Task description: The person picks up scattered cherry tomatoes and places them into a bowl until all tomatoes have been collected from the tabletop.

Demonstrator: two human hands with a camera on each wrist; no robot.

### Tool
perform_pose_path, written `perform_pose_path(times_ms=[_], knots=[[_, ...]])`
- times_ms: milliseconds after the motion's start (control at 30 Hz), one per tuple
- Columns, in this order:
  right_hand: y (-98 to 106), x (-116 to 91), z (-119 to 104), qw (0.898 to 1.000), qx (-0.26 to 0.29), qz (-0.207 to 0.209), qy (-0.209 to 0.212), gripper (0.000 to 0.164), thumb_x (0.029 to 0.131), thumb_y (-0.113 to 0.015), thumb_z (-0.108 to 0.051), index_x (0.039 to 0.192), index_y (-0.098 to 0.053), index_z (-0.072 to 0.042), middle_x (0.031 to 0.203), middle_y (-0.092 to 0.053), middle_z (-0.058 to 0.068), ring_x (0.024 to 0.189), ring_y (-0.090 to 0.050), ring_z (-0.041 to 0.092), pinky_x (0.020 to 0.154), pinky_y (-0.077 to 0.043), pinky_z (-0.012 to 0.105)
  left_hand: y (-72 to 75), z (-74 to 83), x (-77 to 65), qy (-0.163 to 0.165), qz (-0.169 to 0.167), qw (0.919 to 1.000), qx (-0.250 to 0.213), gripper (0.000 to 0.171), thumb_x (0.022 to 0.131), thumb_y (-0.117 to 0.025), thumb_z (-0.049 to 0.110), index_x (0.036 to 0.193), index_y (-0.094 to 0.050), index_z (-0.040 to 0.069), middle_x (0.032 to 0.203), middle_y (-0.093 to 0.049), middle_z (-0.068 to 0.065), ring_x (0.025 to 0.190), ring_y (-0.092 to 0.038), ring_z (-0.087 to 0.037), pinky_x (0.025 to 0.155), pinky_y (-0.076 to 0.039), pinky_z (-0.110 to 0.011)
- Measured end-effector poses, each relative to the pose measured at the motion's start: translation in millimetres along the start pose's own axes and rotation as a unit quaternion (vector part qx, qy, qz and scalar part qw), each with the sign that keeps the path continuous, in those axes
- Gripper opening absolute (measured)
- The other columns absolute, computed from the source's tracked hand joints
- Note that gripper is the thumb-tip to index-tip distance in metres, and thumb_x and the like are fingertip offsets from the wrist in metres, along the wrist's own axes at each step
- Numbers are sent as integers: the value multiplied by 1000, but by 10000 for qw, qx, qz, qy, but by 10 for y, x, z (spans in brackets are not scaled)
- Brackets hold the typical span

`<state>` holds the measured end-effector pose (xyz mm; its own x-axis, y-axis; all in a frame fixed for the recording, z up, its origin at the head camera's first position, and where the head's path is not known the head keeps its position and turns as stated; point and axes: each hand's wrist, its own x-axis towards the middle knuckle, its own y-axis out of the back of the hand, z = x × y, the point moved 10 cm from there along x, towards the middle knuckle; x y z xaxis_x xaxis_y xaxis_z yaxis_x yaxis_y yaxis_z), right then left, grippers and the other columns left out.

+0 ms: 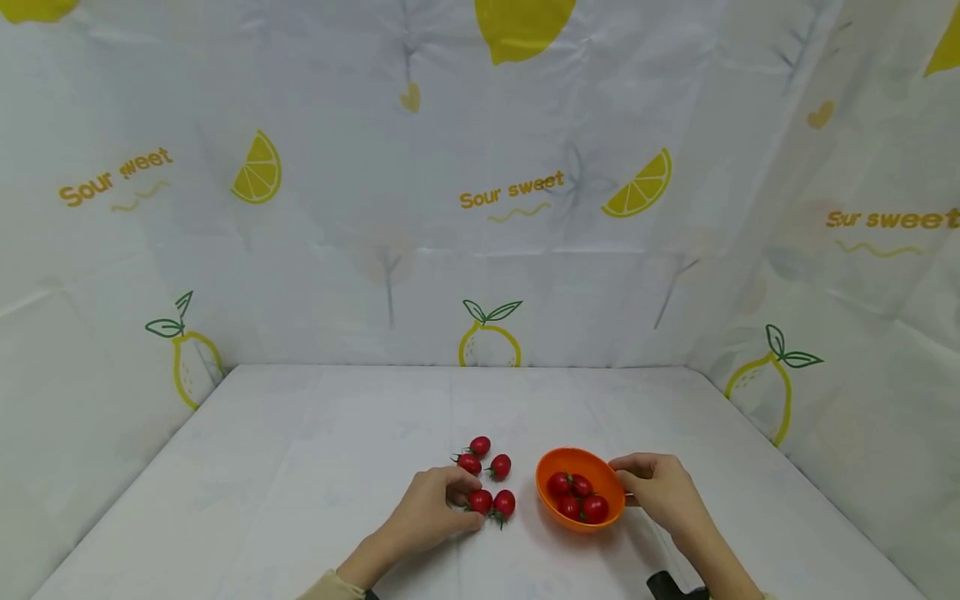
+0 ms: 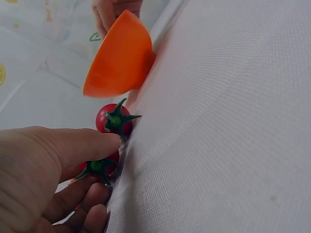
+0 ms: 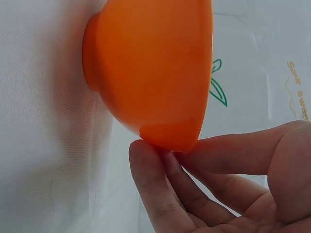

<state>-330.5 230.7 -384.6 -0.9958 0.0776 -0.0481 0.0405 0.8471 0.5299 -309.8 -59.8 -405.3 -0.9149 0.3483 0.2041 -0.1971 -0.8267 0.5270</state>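
My left hand [image 1: 435, 508] is at a small group of cherry tomatoes, its thumb and curled fingers around one cherry tomato [image 1: 480, 501]. In the left wrist view the thumb partly covers that tomato, and its green stem end shows. Right beside it lies another cherry tomato [image 1: 504, 503] with a green calyx. An orange bowl [image 1: 551, 510] stands to the right with several red tomatoes [image 1: 595, 508] inside. At the bowl's right side, my right hand [image 1: 663, 487] pinches the edge between thumb and fingers, as the right wrist view [image 3: 165, 131] also shows.
Beyond the left hand lie three more cherry tomatoes [image 1: 501, 467] on the white tablecloth [image 1: 322, 433]. Pale sheeting printed with lemons [image 1: 637, 185] rises behind the table and along both sides. A black object [image 1: 667, 586] shows beside the right wrist.
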Motion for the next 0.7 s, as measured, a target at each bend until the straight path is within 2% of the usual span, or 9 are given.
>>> perform_pose_path(times_ms=[333,700], knots=[[7,-15,-2,10000,48,-20,-31,21,96,-57,-3,110,-66,10,102,-68,17,82,-67,24,70,-58,38,45,6,23,-101,85,9997,-190,31,77,-83,14,104,-70,7,92,-65,6,80,-62,-11,71,-51,-25],[1,-12,-11,10000,51,-14,-17,21,96,-57,-2,110,-66,10,102,-68,17,83,-67,25,70,-58,38,114,43,22,-55,270,9991,-336,29,80,-82,13,105,-69,5,94,-67,4,81,-63,-12,72,-53,-23]])
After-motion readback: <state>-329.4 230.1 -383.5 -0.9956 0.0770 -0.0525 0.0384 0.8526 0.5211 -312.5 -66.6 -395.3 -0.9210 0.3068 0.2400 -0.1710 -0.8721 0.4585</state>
